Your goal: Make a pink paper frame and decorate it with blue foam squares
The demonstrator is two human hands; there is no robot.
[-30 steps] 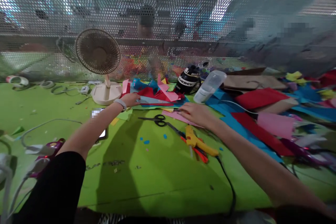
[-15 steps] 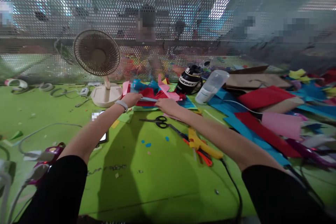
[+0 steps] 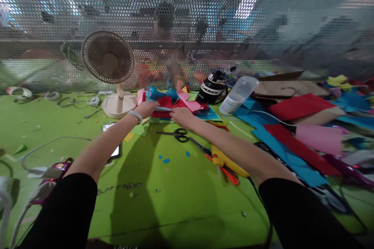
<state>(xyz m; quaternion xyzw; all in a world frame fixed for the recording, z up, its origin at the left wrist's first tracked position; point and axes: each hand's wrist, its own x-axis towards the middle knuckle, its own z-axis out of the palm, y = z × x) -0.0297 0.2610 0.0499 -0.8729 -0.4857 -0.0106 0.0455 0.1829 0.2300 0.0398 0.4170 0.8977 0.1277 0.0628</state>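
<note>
At the far side of the green table, my left hand [image 3: 147, 109] and my right hand [image 3: 181, 116] are close together over a pile of coloured sheets. Between them runs a thin pale grey strip [image 3: 164, 108], and each hand has its fingers closed on one end of it. Red sheet material [image 3: 163, 114] lies under and behind the strip. Just beyond are blue pieces with pink spots [image 3: 156, 93] and a folded pink piece [image 3: 187, 100]. Both sets of fingertips are partly hidden.
A beige fan [image 3: 109, 62] stands left, a black bottle [image 3: 212, 87] and a clear bottle [image 3: 238, 95] right. Nearer are black-handled scissors [image 3: 180, 135], a yellow glue gun [image 3: 228, 161] and a phone [image 3: 116, 151]. Coloured sheets [image 3: 300, 107] heap at right; a perforated screen [image 3: 187, 7] closes the back.
My right hand has shifted slightly left along the strip, nearer my left hand. My left hand stays almost where it was. The view has turned a little.
</note>
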